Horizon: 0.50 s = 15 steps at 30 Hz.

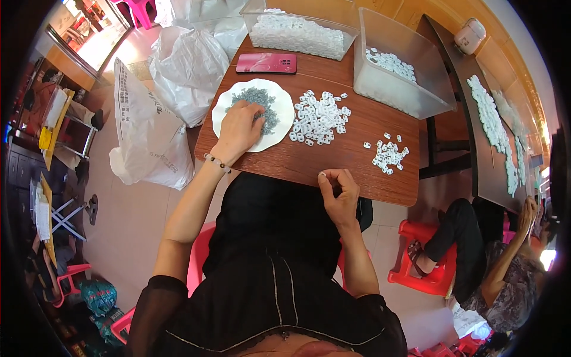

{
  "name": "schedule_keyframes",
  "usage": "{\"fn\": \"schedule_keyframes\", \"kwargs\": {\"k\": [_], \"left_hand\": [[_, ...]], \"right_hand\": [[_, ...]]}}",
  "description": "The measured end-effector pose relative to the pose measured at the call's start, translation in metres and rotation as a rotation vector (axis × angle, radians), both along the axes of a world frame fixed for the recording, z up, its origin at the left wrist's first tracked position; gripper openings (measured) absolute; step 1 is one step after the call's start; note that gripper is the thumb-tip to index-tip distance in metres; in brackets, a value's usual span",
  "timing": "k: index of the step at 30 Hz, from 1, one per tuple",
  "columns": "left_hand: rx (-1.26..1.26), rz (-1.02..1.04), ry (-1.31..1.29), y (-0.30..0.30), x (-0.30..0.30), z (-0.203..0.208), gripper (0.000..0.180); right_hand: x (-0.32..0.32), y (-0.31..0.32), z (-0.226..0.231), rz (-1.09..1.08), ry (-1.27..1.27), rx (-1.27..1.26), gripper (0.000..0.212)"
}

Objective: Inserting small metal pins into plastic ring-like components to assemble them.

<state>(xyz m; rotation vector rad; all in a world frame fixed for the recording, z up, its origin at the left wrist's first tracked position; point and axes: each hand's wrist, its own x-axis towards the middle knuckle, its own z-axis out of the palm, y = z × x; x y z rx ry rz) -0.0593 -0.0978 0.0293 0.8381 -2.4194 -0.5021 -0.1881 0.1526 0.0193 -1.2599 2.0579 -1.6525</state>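
My left hand point(239, 132) rests over a white scallop-edged plate point(284, 113) at the table's left. Its fingers reach into a heap of tiny grey pieces point(253, 95) there, with thumb and forefinger slightly apart. At the table's front edge my right hand point(341, 195) is closed, thumb against curled forefinger. A small white spot shows at those fingertips, too small to make out. Between the hands and beyond them lies a large pile of small white two-holed pieces point(321, 118). A smaller pile of the same pieces point(389, 156) sits farther right.
Two clear plastic bins point(297, 44) point(437, 89) with white pieces stand along the far edge, near a pink phone point(266, 63). White sacks point(156, 140) stand left on the floor. At right, a person sits by a dark table point(470, 131) bearing more white pieces, near a red stool point(437, 276).
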Motion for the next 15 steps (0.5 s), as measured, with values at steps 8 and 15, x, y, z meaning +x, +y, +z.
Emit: {"fn": "schedule_keyframes", "kwargs": {"k": [8,15], "left_hand": [[0.062,-0.013,0.001,-0.0076,-0.0008,-0.0052,0.008],[0.329,0.029,0.194,-0.0086,-0.0001,-0.0096,0.017]], "right_hand": [[-0.0024,-0.0048,-0.0029,0.009,0.070,0.028,0.005],[-0.0047,-0.0040,-0.0035,0.005,0.056,0.014,0.005]]}}
